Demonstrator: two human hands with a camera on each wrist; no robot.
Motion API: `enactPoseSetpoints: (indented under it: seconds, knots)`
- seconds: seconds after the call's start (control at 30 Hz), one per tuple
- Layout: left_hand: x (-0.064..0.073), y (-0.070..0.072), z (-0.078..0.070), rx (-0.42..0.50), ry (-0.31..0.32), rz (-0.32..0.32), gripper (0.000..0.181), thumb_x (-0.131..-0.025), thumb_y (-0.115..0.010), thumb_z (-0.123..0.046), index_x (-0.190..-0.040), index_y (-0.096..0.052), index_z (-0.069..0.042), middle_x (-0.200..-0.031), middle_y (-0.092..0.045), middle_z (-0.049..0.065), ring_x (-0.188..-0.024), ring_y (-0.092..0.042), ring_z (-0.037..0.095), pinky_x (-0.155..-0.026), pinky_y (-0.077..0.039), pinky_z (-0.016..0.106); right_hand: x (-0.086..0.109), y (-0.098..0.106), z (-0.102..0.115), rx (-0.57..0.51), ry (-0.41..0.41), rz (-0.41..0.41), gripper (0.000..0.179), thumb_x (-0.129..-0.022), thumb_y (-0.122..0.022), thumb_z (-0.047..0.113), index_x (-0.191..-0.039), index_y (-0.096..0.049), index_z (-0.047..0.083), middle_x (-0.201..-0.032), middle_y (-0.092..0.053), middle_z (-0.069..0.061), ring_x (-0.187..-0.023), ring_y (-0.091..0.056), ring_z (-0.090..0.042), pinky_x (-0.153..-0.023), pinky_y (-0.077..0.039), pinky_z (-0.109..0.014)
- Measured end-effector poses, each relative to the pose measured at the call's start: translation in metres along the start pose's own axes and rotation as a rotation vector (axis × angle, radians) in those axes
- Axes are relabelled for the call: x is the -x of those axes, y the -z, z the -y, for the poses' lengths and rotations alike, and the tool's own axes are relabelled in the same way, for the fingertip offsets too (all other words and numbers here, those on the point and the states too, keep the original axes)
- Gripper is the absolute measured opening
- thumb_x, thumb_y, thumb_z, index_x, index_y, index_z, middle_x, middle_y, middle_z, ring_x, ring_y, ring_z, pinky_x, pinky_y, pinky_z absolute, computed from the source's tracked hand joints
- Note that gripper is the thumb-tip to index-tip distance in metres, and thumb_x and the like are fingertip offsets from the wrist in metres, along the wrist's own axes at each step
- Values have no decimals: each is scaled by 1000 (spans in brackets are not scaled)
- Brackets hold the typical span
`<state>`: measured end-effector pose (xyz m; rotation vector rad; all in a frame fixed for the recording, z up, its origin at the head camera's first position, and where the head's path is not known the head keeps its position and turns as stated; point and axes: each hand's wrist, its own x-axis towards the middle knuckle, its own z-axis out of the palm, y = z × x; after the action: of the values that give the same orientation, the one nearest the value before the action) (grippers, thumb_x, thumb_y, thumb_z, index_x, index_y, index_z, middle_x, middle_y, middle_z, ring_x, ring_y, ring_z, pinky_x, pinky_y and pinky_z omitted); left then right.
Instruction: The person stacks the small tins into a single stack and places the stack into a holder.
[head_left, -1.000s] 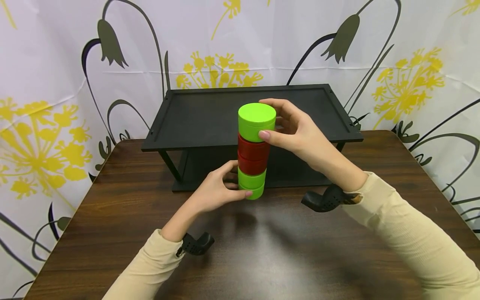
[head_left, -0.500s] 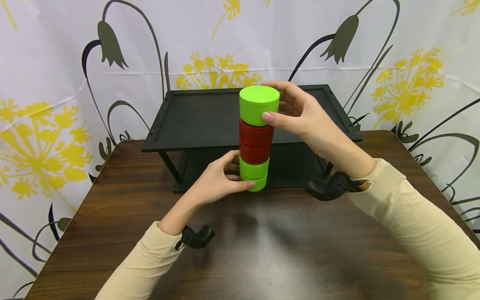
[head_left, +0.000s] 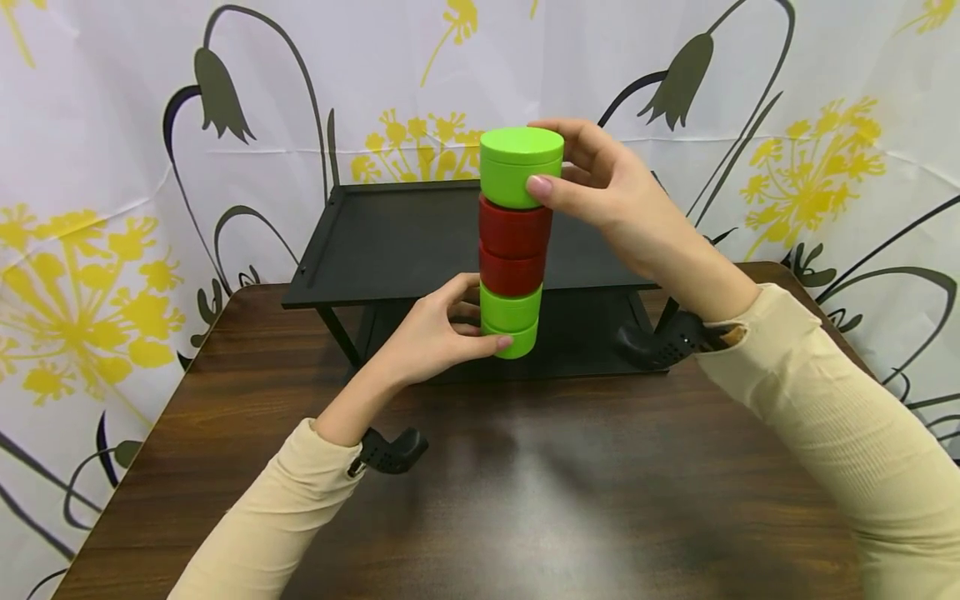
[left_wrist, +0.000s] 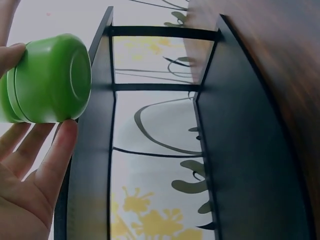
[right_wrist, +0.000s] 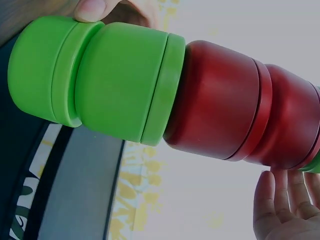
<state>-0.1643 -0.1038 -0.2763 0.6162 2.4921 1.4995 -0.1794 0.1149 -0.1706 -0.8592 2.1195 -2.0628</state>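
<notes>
A tall upright stack of round lidded containers is held in the air between my hands. In the head view, the top container (head_left: 521, 175) is bright green, two dark red containers (head_left: 513, 250) follow, and two green containers (right_wrist: 100, 80) make up the lower end. My left hand (head_left: 431, 333) pinches the bottom green container (left_wrist: 57, 80) between thumb and fingers. My right hand (head_left: 618, 196) grips the top green one, thumb in front and fingers behind. The right wrist view shows right-hand fingers (right_wrist: 287, 200) beside the red part.
Behind the stack stands a black two-level shelf (head_left: 390, 242); its lower board (head_left: 585, 342) sits close to the table. The dark wooden table (head_left: 480, 500) stretches out in front. A flower-patterned cloth (head_left: 420, 50) hangs at the back.
Both hands have raised the stack, so it stands higher in the head view and its top now overlaps the backdrop above the shelf. The hold on both ends looks the same.
</notes>
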Motion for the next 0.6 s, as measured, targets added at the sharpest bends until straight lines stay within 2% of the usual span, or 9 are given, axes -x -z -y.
enactPoseSetpoints:
  seconds: [0.23, 0.6]
  knots:
    - [-8, 7, -8, -10, -27, -8, 62, -80, -78, -20, -133, -47, -19, -126, -57, 2, -108, -64, 22, -87, -59, 32, -9, 3, 4, -71, 43, -19, 46, -87, -61, 8, -131, -48, 9, -120, -57, -4, -112, -54, -24, -99, -42, -36]
    - [-21, 19, -18, -20, -72, 0, 64, -81, -76, -19, -137, -44, -16, -130, -54, 4, -110, -62, 23, -88, -58, 33, -21, 11, 12, -98, 101, -30, 39, -89, -57, 4, -127, -50, 8, -116, -58, -5, -107, -54, -22, -90, -46, -27]
